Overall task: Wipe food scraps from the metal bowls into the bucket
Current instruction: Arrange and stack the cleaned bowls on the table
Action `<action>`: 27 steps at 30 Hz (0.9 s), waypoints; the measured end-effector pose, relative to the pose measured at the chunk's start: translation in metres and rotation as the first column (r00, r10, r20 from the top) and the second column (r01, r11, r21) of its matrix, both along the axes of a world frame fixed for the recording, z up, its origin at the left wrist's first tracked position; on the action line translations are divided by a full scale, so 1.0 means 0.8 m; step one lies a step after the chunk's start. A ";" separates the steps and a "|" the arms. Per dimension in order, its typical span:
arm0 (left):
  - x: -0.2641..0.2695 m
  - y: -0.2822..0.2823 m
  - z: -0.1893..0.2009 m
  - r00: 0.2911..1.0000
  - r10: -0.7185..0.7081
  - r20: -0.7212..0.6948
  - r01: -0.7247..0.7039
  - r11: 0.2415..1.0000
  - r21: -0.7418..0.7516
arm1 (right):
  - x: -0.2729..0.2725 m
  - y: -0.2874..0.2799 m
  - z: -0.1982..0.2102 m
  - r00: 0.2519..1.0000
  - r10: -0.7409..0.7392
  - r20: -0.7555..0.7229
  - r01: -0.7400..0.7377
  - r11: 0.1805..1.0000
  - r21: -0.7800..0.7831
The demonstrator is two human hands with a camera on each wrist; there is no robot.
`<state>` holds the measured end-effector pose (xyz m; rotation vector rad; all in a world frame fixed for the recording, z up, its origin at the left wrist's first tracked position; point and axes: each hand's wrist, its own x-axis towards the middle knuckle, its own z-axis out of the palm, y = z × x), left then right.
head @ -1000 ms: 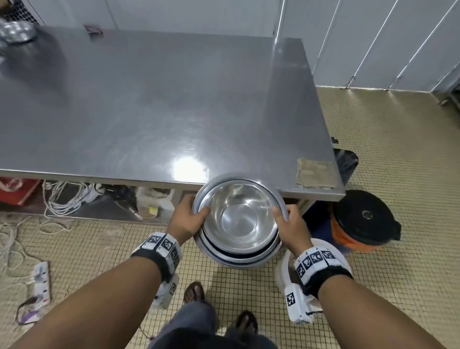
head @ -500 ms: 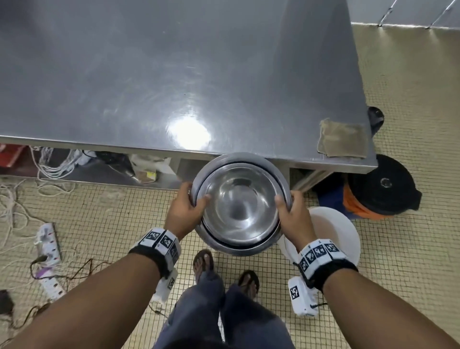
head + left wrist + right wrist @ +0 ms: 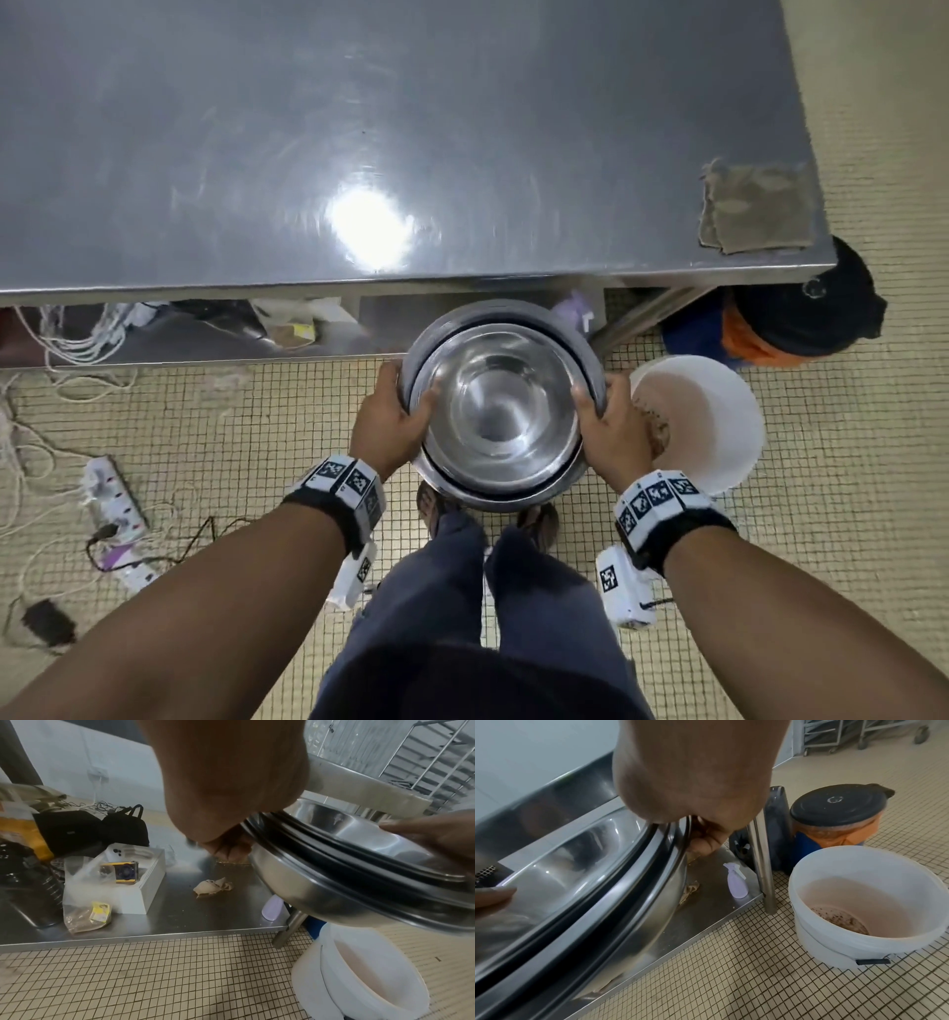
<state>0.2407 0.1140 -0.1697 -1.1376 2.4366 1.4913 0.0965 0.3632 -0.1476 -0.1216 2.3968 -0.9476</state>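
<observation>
A nested stack of metal bowls [image 3: 495, 406] hangs in the air below the table's front edge, over the tiled floor. My left hand [image 3: 393, 413] grips the stack's left rim, thumb inside the top bowl. My right hand [image 3: 611, 416] grips the right rim the same way. The stack shows side-on in the left wrist view [image 3: 359, 874] and the right wrist view [image 3: 582, 894]. The top bowl's inside looks shiny. A white bucket [image 3: 719, 411] stands on the floor just right of the bowls, with brown scraps at its bottom [image 3: 841, 921].
The steel table [image 3: 359, 128] lies ahead, a brown cloth [image 3: 757, 208] on its right front corner. A black-lidded orange bin [image 3: 806, 318] stands behind the bucket. The lower shelf [image 3: 180, 910] holds bags, a box and a lilac spray bottle [image 3: 736, 882]. Cables and a power strip [image 3: 113, 493] lie at left.
Both hands have carried the bowl stack off the table edge, down and back toward my body. The white bucket has come into full view to the right.
</observation>
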 end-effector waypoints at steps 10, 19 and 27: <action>-0.004 -0.018 -0.040 0.997 0.036 0.062 -0.035 0.999 -0.018 | -0.002 -0.023 -0.051 0.997 -0.041 0.061 0.041 0.999 -0.003; -0.032 -0.043 -0.157 0.993 0.109 0.053 -0.107 0.993 -0.047 | -0.022 -0.052 -0.190 0.992 -0.106 0.067 0.108 0.994 -0.020; -0.071 -0.051 -0.274 0.988 0.153 -0.027 -0.154 0.988 -0.024 | -0.054 -0.071 -0.318 0.984 -0.162 0.075 0.170 0.978 -0.122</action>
